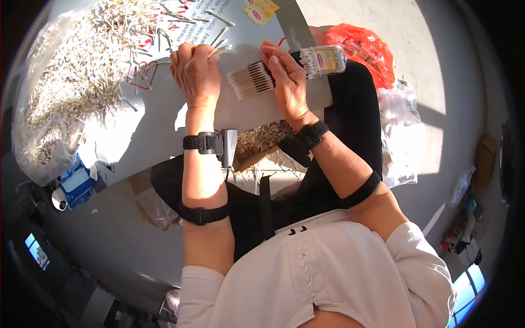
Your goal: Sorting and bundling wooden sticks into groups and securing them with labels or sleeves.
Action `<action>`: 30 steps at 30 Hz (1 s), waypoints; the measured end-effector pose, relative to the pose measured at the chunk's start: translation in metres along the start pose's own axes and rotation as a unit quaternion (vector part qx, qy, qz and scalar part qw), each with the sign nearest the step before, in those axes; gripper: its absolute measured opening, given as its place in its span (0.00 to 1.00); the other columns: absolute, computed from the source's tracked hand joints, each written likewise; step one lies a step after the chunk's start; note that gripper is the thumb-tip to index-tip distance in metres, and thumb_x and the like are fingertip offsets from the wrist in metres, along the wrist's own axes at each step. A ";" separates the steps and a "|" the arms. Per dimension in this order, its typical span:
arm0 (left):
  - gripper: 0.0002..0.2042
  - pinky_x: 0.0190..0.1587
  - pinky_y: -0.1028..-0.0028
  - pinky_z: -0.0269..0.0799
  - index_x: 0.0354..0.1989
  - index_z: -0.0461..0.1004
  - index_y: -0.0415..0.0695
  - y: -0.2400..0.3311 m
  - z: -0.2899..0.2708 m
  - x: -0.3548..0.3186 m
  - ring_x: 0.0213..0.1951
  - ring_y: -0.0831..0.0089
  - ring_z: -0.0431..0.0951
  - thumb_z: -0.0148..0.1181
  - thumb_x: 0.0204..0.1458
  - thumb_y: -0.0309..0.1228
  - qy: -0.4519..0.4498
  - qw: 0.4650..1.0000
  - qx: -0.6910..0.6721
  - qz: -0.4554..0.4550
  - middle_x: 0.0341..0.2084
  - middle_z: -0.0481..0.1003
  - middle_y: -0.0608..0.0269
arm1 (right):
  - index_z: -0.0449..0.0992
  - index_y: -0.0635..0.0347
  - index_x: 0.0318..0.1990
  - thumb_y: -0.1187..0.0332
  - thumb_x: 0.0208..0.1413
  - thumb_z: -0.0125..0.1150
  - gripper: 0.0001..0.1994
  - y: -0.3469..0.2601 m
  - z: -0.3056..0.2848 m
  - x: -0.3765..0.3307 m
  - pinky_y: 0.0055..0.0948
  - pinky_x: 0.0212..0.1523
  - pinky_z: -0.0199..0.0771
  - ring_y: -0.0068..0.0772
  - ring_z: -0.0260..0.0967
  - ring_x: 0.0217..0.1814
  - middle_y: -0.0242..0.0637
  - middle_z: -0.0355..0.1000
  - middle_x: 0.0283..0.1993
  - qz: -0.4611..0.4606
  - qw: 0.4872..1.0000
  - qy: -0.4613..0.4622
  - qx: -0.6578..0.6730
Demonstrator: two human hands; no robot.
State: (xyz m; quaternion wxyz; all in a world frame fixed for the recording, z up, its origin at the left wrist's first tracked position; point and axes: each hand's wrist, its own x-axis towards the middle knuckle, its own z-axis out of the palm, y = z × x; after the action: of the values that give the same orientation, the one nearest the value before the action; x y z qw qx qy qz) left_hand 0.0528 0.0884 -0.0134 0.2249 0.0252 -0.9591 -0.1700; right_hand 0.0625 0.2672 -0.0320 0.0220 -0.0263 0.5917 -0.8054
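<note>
My left hand is over the grey board, its fingers curled closed. A few cotton swabs stick out by its fingertips. My right hand stands on its edge, fingers stretched out and thumb a little apart. Against its palm side lies a neat flat row of cotton swabs, side by side, their right ends in the hand's shadow. Just beyond its back is a clear pack of cotton swabs with a yellow label. At the left, a large heap of loose cotton swabs spreads over the board.
Yellow labels lie at the board's far edge. A red plastic bag holding packs stands at the right, above a clear plastic bag. Below the board, between my legs, an open box holds more swabs. A blue-and-white package is at left.
</note>
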 end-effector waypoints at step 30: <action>0.18 0.63 0.65 0.63 0.57 0.67 0.32 0.041 0.019 -0.041 0.55 0.65 0.70 0.48 0.63 0.31 0.082 0.768 -0.600 -0.208 0.52 0.71 0.50 | 0.70 0.70 0.58 0.68 0.69 0.46 0.17 0.004 0.002 0.011 0.25 0.67 0.61 0.28 0.63 0.64 0.41 0.65 0.65 -0.001 0.999 -0.025 -0.019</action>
State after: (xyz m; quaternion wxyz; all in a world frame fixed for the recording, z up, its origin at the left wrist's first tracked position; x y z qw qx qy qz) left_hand 0.0820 0.1381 -0.0325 0.2316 0.0975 -0.6110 -0.7507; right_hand 0.0521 0.2639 -0.0348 0.0357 -0.0479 0.6065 -0.7929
